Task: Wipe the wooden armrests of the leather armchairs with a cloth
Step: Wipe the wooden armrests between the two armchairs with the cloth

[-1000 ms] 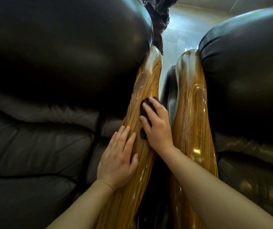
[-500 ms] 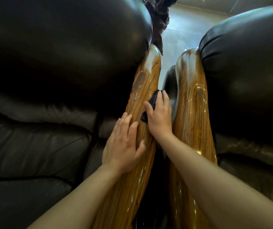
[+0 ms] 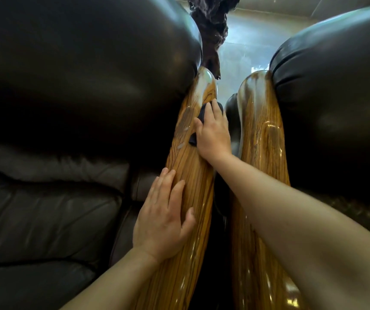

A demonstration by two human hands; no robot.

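The right hand [image 3: 213, 133] lies flat on a dark cloth [image 3: 198, 121], its grip pressed down on the cloth against the left armrest [image 3: 186, 175]. The cloth shows only at the fingertips and beside the thumb; the palm hides the rest. The left hand [image 3: 164, 215] rests spread and empty on the same armrest, nearer the person, holding nothing.

The armrest's long axis runs away from the person, from the near end up to its rounded tip [image 3: 206, 81] against the leather back [image 3: 90, 63]. That tip lies just ahead of the right grip, so the right hand is by far the nearer; a stroke along the axis would likely finish this end. Pale smears show just left of the cloth.

The second armrest [image 3: 262, 135] lies just right of the grip, parallel, across a narrow dark gap, untouched.

No brand, label or writing can be read.
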